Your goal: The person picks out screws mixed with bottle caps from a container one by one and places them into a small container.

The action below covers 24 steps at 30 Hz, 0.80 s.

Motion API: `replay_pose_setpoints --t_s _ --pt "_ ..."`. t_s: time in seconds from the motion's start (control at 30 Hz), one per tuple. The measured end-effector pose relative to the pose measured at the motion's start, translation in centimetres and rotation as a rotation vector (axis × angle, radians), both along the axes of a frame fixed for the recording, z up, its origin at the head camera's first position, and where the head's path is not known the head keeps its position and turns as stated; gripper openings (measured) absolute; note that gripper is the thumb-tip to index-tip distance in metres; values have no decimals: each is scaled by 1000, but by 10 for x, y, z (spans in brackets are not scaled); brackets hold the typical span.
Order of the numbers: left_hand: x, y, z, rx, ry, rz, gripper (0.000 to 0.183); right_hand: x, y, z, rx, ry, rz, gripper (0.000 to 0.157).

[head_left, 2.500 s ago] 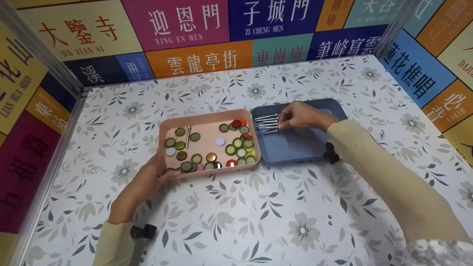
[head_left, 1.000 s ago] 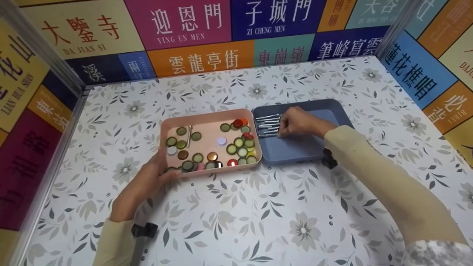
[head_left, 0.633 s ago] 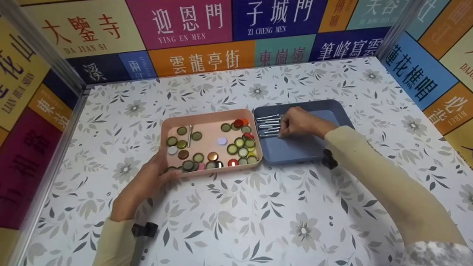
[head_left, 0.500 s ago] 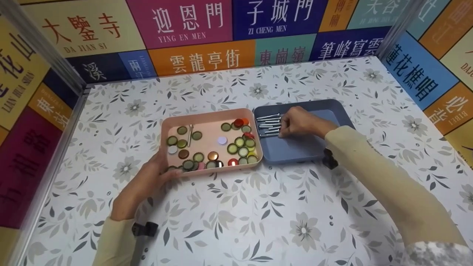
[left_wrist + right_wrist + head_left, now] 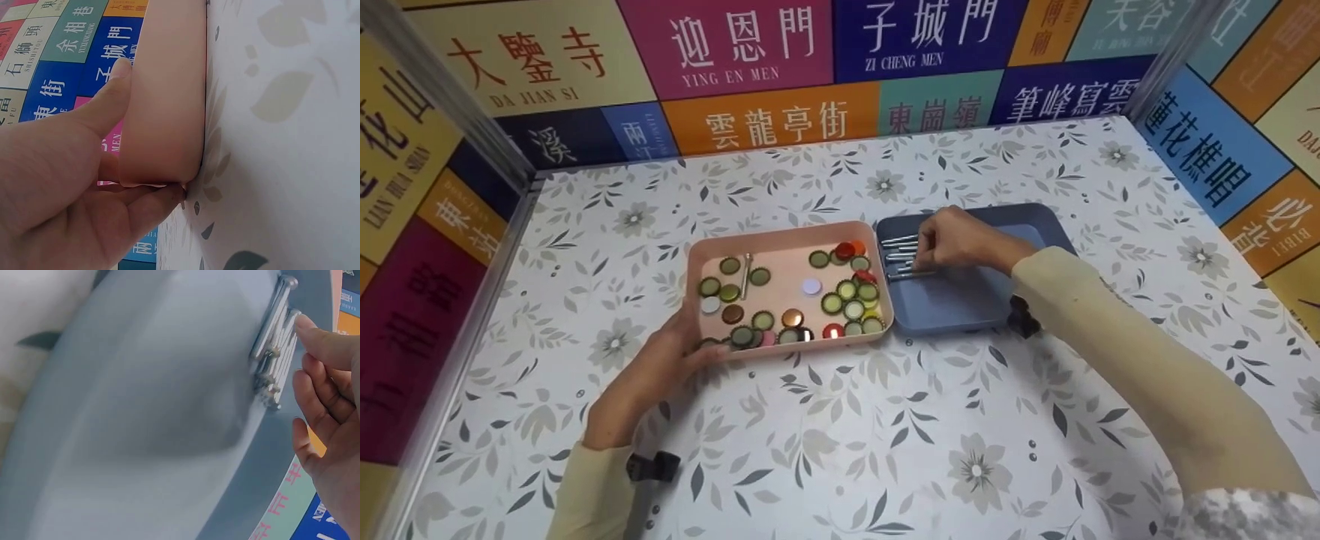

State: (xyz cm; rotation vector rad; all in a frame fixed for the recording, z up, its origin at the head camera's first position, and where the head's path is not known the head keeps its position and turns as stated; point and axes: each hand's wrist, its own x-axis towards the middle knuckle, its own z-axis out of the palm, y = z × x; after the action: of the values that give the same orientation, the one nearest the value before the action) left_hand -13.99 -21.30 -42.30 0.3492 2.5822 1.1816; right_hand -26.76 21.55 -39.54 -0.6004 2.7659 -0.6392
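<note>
My left hand (image 5: 656,371) grips the near left corner of a pink tray (image 5: 784,238). In the left wrist view the thumb lies along its outer wall and the fingers bend round the end. Inside the tray lie several bottle caps (image 5: 847,289) and one long silver screw (image 5: 745,277). My right hand (image 5: 960,240) is inside the blue-grey tray (image 5: 960,322), at the right ends of a row of silver screws (image 5: 900,246). The right wrist view shows its thumb on one screw's end, the other fingers curled; the index fingertip is hidden.
Both trays stand side by side on a table (image 5: 810,450) with a floral cover. Printed panels (image 5: 742,45) rise behind and on both sides. Each forearm carries a black strap mount (image 5: 654,466). One white cap (image 5: 811,286) lies mid-tray.
My right hand has shifted slightly left and up along the screws, covering more of their right ends. The left hand and both trays stay in place; the view drifts a little.
</note>
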Motion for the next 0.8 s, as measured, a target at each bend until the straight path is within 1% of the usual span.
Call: replay_pose_setpoints --t_s 0.1,0.2,0.4,0.5,0.63,0.8 --pt "0 0 0 -10 1 5 95 -1 -7 1 -31 17 1 13" --pt "0 1 1 -28 -2 12 97 -2 -14 2 -70 57 21 10" --pt "0 0 0 -55 8 8 90 -2 -30 4 -168 141 101 4" --pt "0 0 0 -55 6 8 91 -3 -38 5 -203 152 127 7" --pt "-1 0 0 -51 9 8 91 -4 -49 5 -214 142 150 13" --pt "0 0 0 -50 3 16 92 -4 -64 6 -186 142 184 17"
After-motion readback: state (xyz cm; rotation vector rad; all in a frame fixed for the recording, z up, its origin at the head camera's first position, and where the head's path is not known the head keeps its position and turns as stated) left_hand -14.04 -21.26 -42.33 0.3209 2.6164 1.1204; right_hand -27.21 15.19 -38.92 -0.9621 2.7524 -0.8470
